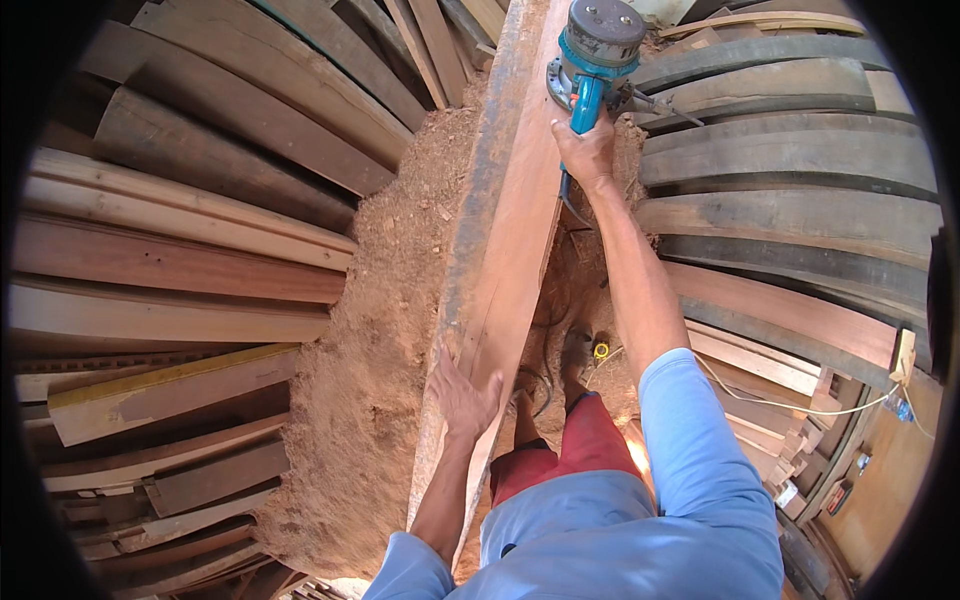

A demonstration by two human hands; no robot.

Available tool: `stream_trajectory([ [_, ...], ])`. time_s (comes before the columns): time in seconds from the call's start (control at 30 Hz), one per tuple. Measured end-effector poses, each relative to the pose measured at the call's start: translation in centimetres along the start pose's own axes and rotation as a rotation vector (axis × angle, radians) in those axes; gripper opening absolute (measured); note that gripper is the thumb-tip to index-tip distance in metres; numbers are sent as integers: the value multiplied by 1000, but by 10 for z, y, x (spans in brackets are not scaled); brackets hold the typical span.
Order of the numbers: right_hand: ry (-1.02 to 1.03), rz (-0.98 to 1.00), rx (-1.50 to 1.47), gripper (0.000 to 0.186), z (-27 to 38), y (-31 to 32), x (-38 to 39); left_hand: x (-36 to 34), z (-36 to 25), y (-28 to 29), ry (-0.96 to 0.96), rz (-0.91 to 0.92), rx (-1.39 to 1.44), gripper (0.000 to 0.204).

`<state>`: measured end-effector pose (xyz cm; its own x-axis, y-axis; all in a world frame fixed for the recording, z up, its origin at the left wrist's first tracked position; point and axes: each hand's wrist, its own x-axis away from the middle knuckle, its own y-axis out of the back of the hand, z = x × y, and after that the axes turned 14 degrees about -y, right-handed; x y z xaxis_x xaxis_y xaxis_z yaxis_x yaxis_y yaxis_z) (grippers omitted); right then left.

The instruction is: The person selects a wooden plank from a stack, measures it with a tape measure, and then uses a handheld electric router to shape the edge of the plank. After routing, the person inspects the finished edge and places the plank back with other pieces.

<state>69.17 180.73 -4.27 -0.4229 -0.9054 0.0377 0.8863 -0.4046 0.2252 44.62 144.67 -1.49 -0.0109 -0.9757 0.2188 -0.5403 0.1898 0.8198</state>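
A long wooden plank (505,250) runs away from me, its left strip rough and grey-brown, the rest smoother and reddish. At its far part is a teal handheld router (600,55) with a dark round top. My right hand (588,150) grips its teal handle (588,104), arm stretched forward. Closer to my body, my left hand (463,395) lies on the plank with fingers spread, holding nothing. A dark cord (568,190) drops from the router beside the plank's right edge. The underside of the router is hidden.
Stacked boards line the left (180,255) and right (790,150). Brown shavings (375,310) cover the ground left of the plank. Near my feet are a small yellow round object (601,351) and looping cords. A pale cord (790,405) crosses the right-hand boards.
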Motion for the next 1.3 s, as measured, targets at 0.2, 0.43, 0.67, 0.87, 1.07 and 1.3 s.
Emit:
stream_trajectory([
  [0.2,74,-26,-7,52,5,-4,2,46,-4,-1,118,294,-238,135],
  [0.43,43,-12,-30,51,5,8,1,47,-10,-12,81,225,-234,131],
  [0.67,-26,0,6,49,11,27,67,66,23,-36,-151,-53,-127,101],
  [0.87,-132,127,31,46,30,57,205,60,30,-47,-30,-141,-151,57],
  [1.07,-103,167,41,40,29,85,363,54,21,-40,-10,-141,-60,53],
  [1.3,-201,148,-55,39,23,69,469,57,40,-54,-22,-149,-53,53],
])
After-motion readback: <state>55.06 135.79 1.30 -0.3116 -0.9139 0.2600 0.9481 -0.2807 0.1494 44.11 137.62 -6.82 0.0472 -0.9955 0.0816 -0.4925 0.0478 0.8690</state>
